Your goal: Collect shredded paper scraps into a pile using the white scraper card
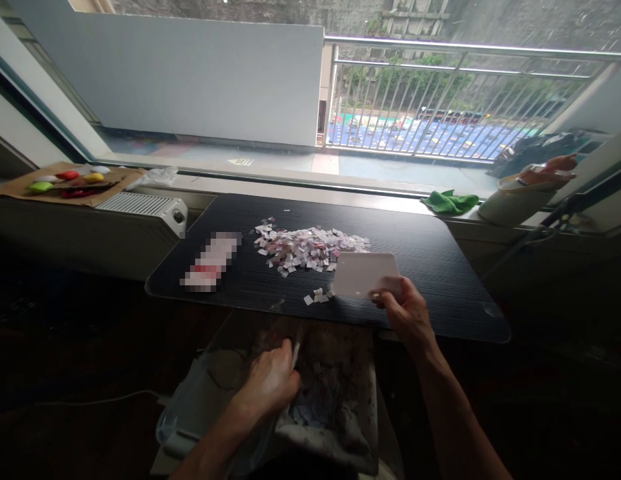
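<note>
A pale panel point(363, 275) is held by the right hand point(409, 310) over the worktop point(420, 253), near its front edge, beside heaped paper pieces point(310, 248); the grip of the left hand point(273, 373) cannot be told

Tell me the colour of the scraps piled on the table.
Mostly white, with some pinkish ones; the scraps show best in the head view.

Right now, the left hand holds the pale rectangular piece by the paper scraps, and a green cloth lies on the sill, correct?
Wrong hand: the head view shows the right hand holding the pale rectangular piece by the paper scraps. The green cloth does lie on the sill.
</note>
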### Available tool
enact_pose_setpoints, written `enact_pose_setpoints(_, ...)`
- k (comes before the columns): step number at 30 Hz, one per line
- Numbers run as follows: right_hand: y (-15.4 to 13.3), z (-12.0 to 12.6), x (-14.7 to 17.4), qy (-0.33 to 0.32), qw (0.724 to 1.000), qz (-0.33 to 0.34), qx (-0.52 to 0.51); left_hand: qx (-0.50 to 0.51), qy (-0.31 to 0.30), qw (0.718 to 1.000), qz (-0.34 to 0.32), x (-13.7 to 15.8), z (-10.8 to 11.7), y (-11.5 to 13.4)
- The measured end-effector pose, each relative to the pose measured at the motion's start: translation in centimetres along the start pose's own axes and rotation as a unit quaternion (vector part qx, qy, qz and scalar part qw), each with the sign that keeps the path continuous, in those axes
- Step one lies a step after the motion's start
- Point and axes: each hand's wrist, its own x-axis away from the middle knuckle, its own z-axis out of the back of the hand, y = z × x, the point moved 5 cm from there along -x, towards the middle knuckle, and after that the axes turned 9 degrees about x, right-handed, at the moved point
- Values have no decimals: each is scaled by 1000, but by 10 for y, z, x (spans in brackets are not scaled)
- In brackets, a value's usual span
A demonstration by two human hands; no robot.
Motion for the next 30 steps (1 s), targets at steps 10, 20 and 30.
enact_pose_setpoints(10,-14,0,3,4,998,51,23,-37,-17,998,-40,-5,-13,35)
enact_pose_setpoints(20,-27,0,10,6,992,71,105,-35,-15,999,-35,-4,-12,36)
enact_pose_setpoints(30,-25,-11,7,-16,995,72,70,-23,-5,998,-52,-8,-16,36)
